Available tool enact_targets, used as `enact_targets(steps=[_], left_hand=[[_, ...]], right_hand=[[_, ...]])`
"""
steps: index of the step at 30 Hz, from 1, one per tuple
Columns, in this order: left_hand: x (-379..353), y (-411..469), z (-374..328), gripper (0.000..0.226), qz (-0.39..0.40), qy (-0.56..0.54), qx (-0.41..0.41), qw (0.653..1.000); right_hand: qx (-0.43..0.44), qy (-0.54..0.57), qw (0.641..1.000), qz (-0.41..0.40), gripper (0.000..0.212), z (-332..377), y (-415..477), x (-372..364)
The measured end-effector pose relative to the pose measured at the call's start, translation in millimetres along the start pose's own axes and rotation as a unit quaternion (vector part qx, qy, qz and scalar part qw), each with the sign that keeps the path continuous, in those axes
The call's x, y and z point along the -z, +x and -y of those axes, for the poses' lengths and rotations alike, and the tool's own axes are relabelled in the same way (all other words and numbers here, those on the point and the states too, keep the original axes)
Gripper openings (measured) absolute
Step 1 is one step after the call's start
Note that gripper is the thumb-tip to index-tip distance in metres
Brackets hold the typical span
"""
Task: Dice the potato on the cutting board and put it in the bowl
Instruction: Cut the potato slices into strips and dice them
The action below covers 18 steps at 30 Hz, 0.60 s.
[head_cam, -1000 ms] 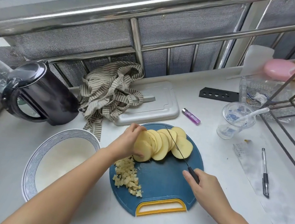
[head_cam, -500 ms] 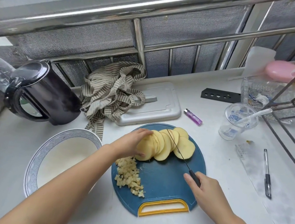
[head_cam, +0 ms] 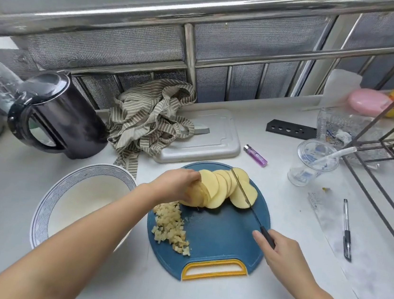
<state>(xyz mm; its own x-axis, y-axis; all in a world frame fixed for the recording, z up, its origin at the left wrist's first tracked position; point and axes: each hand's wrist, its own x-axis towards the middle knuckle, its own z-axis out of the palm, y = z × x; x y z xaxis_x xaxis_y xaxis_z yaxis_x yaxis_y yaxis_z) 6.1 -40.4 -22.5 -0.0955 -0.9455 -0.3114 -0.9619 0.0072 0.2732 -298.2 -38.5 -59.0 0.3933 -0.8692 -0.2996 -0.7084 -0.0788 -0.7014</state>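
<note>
Left hand (head_cam: 174, 184) pinches potato slices (head_cam: 220, 189) on cutting board (head_cam: 225, 232); right hand (head_cam: 282, 256) grips knife (head_cam: 247, 197), blade across slices.

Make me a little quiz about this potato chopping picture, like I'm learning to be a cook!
1. True or false: the bowl holds no potato yet.
2. Fill in the colour: the left hand holds the potato slices on the ___ cutting board.
3. Which of the hands grips the knife? A) left hand B) right hand C) neither
Key: 1 true; 2 blue; 3 B.
</note>
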Motion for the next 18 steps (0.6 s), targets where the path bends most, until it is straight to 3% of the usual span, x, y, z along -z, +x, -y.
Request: enact_targets(steps=[4,8,14,18], left_hand=[[-1,-6,-6,0.039,-0.009,0.026,-0.007,1.0],[1,-15,-17,0.042,-0.087,-0.047,-0.002,0.995],[-7,-37,-34,0.048,-0.17,-0.114,0.014,0.979],[-22,-51,-40,0.042,-0.181,-0.134,0.038,0.974]], right_hand=[[0.003,0.025,1.0,0.016,0.051,-7,8,15],[0.021,0.026,0.997,0.067,0.056,-13,19,48],[0.02,-0.049,0.983,0.176,0.056,-25,46,87],[0.083,-0.168,0.952,0.241,0.059,-21,78,90]])
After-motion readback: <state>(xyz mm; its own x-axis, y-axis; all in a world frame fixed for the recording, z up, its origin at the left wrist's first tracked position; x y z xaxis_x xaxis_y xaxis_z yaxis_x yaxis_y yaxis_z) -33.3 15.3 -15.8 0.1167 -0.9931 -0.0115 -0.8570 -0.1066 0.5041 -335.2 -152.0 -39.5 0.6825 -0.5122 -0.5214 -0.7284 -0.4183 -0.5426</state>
